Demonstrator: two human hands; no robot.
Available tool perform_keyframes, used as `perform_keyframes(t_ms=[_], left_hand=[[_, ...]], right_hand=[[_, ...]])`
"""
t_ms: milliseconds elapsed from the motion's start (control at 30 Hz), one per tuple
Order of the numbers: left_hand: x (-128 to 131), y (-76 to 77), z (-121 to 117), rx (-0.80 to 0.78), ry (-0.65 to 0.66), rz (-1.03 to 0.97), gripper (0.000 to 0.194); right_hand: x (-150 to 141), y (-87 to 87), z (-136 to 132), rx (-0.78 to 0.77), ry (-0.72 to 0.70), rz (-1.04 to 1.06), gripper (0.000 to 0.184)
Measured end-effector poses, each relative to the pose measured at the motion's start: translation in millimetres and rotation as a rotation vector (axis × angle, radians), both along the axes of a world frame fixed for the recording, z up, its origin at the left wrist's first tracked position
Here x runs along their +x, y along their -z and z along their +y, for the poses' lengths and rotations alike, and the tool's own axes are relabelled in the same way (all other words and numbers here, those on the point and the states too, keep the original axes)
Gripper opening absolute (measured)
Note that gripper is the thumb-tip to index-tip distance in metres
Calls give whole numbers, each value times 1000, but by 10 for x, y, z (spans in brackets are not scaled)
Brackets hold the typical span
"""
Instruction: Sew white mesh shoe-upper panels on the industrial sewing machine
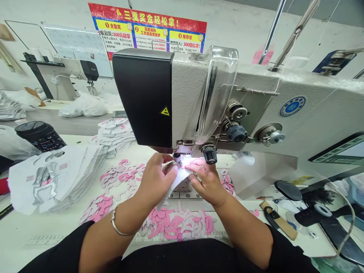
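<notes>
Under the lit needle of a large sewing machine lies a white textured fabric piece. My left hand grips its left side, thumb on top and fingers curled near the presser foot. On the other side, my right hand has its fingertips on the fabric close to the needle, the thumb lower down by the edge. Small pink and white curved pieces lie loose on the table in front of the machine, with more pink pieces to the left.
Stacks of white cut panels stand at the left, behind them a black tumbler. A brush, a black round-topped object and a tan-and-black tool lie at the right. Another sewing machine stands at the back left.
</notes>
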State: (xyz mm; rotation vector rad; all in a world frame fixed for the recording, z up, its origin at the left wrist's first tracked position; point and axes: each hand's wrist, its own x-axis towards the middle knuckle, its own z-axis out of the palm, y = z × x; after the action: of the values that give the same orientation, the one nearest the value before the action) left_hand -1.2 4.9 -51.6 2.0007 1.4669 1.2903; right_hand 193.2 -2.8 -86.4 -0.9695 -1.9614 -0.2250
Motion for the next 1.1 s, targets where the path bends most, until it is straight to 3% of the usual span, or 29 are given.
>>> perform_keyframes(t_ms=[100,167,267,433,500,700,1100], left_hand=[[9,55,-154,422,30,253,14],[29,85,-221,524,76,381,20],[64,112,-251,523,49,486,28],[92,121,-239,511,27,500,25],[94,120,-237,510,29,500,26],[97,115,-249,473,27,538,30],[106,88,-273,453,19,552,39]], right_hand=[[-13,4,-8,-8,9,0,26],[-17,2,-12,-11,8,5,25],[7,0,-7,-15,-17,22,24],[115,10,40,5,18,110,27],[149,4,60,13,29,95,30],[171,-35,79,-64,-115,5,33],[146,-68,35,-71,-81,-25,34]])
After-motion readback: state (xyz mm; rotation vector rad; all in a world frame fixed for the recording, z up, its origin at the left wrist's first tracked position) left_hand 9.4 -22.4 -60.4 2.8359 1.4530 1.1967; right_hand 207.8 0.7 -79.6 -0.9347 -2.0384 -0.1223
